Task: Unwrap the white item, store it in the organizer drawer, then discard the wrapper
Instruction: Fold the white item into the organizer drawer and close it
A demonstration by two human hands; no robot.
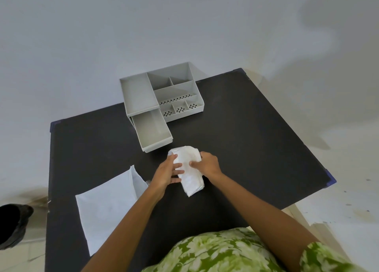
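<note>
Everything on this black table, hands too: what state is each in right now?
White item: off the table, gripped from both sides.
Left hand: closed on it.
Right hand: closed on it.
Organizer drawer: pulled open, empty.
Organizer: compartments empty.
White sheet: flat, far edge lifted.

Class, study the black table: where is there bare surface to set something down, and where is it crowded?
Free: the broad right side of the table, between the organizer and the right edge; also the far-left strip beside the open drawer. Crowded: the centre, where both hands hold the white item, and near-left, under the flat white sheet.
</note>
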